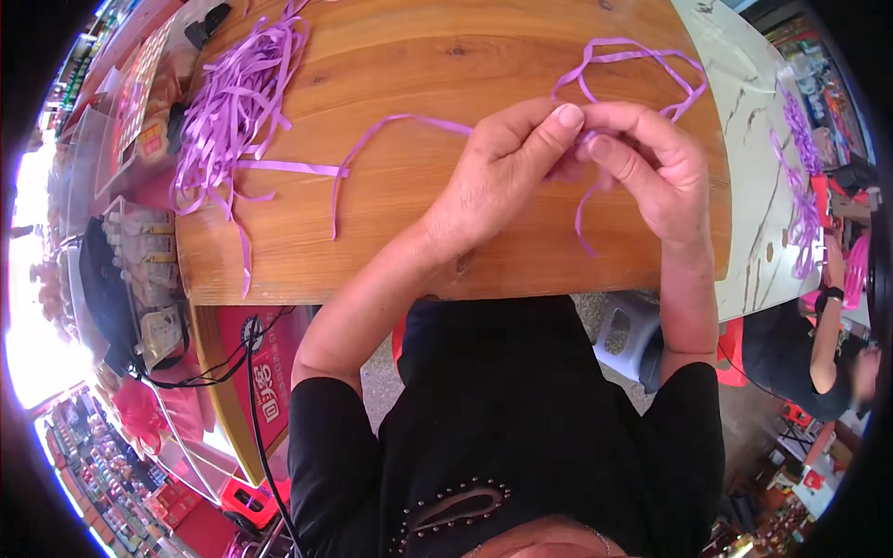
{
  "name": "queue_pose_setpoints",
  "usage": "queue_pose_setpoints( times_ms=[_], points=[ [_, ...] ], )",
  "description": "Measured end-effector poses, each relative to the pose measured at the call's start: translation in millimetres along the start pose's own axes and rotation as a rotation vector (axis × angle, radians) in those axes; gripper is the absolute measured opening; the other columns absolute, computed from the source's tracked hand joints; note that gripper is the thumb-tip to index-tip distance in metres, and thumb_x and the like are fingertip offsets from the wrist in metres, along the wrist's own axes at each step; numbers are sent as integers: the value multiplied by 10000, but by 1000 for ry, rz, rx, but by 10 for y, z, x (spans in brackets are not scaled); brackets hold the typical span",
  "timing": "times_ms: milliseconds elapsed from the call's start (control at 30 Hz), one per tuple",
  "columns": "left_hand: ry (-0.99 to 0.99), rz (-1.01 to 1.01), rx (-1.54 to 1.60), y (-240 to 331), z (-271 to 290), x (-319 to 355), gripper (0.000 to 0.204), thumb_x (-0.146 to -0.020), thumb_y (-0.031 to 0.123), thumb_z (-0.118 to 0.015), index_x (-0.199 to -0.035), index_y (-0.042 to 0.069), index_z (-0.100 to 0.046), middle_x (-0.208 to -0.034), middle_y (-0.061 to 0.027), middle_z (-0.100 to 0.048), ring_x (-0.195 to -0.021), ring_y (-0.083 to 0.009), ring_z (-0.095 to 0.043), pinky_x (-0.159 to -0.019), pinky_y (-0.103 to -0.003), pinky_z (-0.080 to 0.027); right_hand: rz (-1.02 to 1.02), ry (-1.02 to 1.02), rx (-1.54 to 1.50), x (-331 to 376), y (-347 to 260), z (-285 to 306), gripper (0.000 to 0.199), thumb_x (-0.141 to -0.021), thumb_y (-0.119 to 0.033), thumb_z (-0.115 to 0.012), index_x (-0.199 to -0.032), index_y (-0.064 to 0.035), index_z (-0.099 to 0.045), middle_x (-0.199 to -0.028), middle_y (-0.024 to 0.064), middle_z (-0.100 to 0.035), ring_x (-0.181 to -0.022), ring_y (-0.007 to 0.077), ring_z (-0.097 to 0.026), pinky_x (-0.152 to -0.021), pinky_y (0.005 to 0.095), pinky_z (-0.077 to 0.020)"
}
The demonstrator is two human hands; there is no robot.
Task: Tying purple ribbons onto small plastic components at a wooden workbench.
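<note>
Both my hands meet above the right part of the wooden table (391, 242), working on a thin purple ribbon (404, 117). My left hand (507, 158) pinches it with thumb and index finger, the thumb on top. Close against it, my right hand (656, 167) is curled with thumb and forefinger together at the same spot. The pinched part is mostly hidden by my fingers. One length trails left over the wood, a loop (642, 51) lies beyond my right hand, and a short end (580, 223) hangs below. A tangled heap of purple ribbons (242, 102) lies at the far left.
A white marbled table (744, 186) adjoins on the right, with more purple ribbons (800, 177) on it. Another person in black (791, 353) sits at the right. Black cables (249, 372) hang at the table's left corner. A grey-blue plastic stool (628, 339) stands below.
</note>
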State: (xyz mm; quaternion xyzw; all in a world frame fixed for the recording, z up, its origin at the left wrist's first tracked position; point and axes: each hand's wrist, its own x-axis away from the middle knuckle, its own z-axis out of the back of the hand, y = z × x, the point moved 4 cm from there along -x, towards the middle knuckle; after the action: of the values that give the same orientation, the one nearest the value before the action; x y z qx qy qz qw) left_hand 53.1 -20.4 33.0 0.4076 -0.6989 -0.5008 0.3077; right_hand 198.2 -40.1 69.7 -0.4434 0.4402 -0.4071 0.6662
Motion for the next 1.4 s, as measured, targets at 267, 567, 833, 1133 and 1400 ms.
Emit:
queue_pose_setpoints(
  times_ms=[267,567,833,1133,1400],
  points=[
    [339,-298,-639,216,515,134,88,-837,118,-655,-819,32,-650,-666,-17,-557,-648,-81,-537,-580,-247,-425,-89,72,195,215,297,395,162,-839,-39,-631,-996,-17,-663,-799,-4,-613,-668,39,-515,-556,179,-395],
    [556,-670,-1747,154,645,65,225,-741,25,-606,-965,34,-627,-1019,-107,-563,-881,-316,-542,-725,-381,-454,162,-6,349,35,413,153,182,-820,59,-583,-989,21,-640,-820,48,-614,-723,107,-568,-616,211,-442],
    [64,-47,-177,-157,-27,-165,212,-882,106,-592,-1072,13,-594,-923,-16,-604,-895,-100,-550,-778,-232,-446,364,188,624,58,111,72,232,-774,68,-639,-999,14,-637,-833,92,-650,-738,161,-626,-645,238,-494],
    [165,-50,-308,-228,89,-132,100,-839,95,-656,-908,23,-662,-809,17,-632,-757,-50,-552,-682,-193,-441,292,220,696,148,242,310,202,-779,30,-661,-980,24,-643,-843,86,-660,-744,151,-633,-641,226,-495],
    [237,22,-68,-289,121,-132,98,-816,109,-694,-853,24,-663,-701,53,-564,-648,-19,-462,-579,-175,-391,294,202,520,125,154,284,197,-821,-3,-628,-1015,23,-648,-902,97,-657,-786,139,-624,-687,216,-479]
  ],
)
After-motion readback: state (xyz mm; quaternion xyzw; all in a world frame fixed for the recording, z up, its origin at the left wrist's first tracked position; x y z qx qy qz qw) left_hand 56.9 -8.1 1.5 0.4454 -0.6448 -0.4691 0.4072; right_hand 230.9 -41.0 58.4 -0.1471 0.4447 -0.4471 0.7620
